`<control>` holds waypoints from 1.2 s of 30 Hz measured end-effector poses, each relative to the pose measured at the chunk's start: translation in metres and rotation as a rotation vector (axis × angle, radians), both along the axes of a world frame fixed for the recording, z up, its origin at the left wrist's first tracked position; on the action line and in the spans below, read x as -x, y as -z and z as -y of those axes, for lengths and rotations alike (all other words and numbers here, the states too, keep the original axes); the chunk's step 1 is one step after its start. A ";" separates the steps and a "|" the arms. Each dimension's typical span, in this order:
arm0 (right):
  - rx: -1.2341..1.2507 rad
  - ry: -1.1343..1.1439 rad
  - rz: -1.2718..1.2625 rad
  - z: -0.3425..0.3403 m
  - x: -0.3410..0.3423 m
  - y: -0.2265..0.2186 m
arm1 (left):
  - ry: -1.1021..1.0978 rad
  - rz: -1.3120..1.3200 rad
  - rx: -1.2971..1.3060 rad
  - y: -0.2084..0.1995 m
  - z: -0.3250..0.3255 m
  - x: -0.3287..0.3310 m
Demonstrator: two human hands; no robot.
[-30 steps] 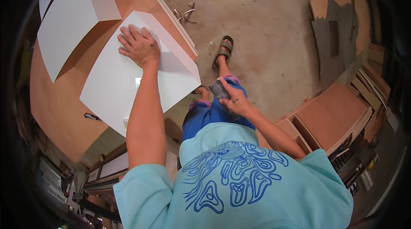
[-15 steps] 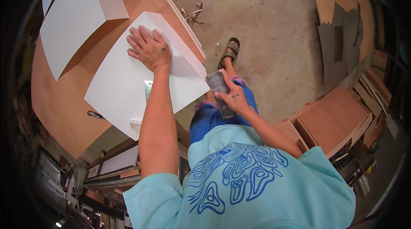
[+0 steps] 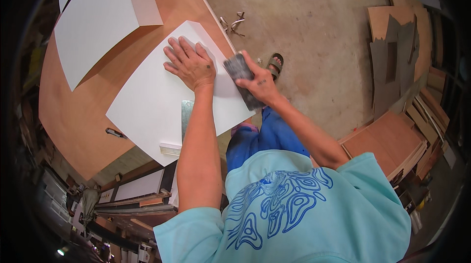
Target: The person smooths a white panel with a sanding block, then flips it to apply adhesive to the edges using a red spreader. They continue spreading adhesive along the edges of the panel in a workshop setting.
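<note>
The left hand (image 3: 194,68) lies flat on a white piece (image 3: 147,98) on the wooden table (image 3: 64,110); the right hand (image 3: 259,82) clasps a dark block (image 3: 237,68). Boards (image 3: 380,66) edge the drab floor (image 3: 309,22).

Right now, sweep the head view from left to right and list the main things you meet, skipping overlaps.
Knife, left hand, dark block, sandal, grey sheet.
</note>
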State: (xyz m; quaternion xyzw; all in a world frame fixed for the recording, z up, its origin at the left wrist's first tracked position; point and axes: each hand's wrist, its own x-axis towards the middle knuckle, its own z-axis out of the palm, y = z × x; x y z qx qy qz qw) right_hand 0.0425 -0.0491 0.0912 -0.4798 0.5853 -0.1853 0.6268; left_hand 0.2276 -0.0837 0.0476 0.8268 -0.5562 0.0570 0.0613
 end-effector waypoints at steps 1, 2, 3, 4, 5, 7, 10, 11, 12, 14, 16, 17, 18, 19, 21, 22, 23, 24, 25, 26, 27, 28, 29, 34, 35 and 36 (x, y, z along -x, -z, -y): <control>0.012 -0.014 -0.012 0.011 -0.005 -0.003 | 0.001 -0.010 -0.009 -0.002 0.002 0.001; 0.025 -0.027 -0.024 0.020 -0.009 -0.006 | -0.003 -0.020 -0.020 -0.004 0.001 0.002; 0.043 -0.043 -0.036 0.030 -0.013 -0.006 | -0.009 -0.031 -0.025 -0.004 -0.001 0.001; 0.078 -0.038 0.000 0.024 -0.010 -0.004 | -0.014 -0.041 -0.030 -0.004 -0.002 0.001; 0.114 -0.031 0.033 0.005 0.000 0.001 | -0.011 -0.043 -0.029 -0.005 0.000 0.001; 0.258 -0.098 -0.077 -0.030 0.019 0.004 | -0.016 -0.035 -0.037 -0.007 -0.002 0.001; 0.167 -0.060 -0.131 -0.020 0.006 -0.010 | -0.025 -0.036 -0.048 -0.008 -0.002 0.001; 0.066 -0.003 -0.088 -0.012 -0.002 -0.016 | -0.025 -0.036 -0.054 -0.009 -0.001 0.001; 0.113 -0.012 -0.069 0.004 -0.012 -0.014 | -0.027 -0.042 -0.056 -0.010 0.000 0.002; 0.204 -0.025 -0.030 0.053 -0.039 0.002 | -0.027 -0.053 -0.067 -0.010 0.001 0.002; 0.268 -0.026 0.038 0.103 -0.065 0.005 | -0.020 -0.063 -0.069 -0.008 0.002 0.001; 0.292 -0.028 0.026 0.119 -0.076 0.003 | -0.015 -0.069 -0.073 -0.008 0.002 0.001; 0.314 -0.036 0.011 0.133 -0.085 0.000 | -0.014 -0.071 -0.075 -0.008 0.003 0.000; 0.338 -0.042 -0.004 0.140 -0.088 -0.002 | -0.010 -0.073 -0.077 -0.009 0.004 -0.001; 0.277 -0.064 0.002 0.129 -0.082 -0.008 | -0.025 -0.089 -0.091 -0.011 0.001 0.000; 0.248 -0.073 0.003 0.120 -0.077 -0.010 | -0.032 -0.101 -0.097 -0.012 0.000 0.001; 0.311 -0.063 0.010 0.103 -0.069 -0.007 | -0.039 -0.108 -0.101 -0.013 0.001 -0.001; 0.375 -0.052 0.015 0.081 -0.057 0.000 | -0.037 -0.106 -0.082 -0.013 0.003 -0.002; 0.433 -0.040 0.021 0.070 -0.051 0.005 | -0.034 -0.104 -0.068 -0.012 0.002 -0.002; 0.431 -0.041 0.016 0.071 -0.053 0.004 | -0.028 -0.104 -0.055 -0.012 0.000 -0.001; 0.429 -0.043 0.012 0.074 -0.055 0.004 | -0.030 -0.105 -0.062 -0.011 -0.001 -0.001; 0.426 -0.047 0.007 0.078 -0.059 0.005 | -0.034 -0.106 -0.070 -0.010 -0.002 -0.002; 0.377 -0.068 -0.005 0.096 -0.068 0.002 | -0.039 -0.107 -0.071 -0.011 -0.002 -0.002; 0.451 -0.193 -0.019 0.192 -0.106 0.022 | -0.012 -0.097 -0.071 -0.014 -0.004 0.000; 0.455 -0.138 -0.025 0.200 -0.107 0.022 | -0.018 -0.097 -0.069 -0.013 -0.002 -0.002; 0.458 -0.079 -0.032 0.206 -0.106 0.022 | -0.018 -0.091 -0.063 -0.013 0.000 -0.002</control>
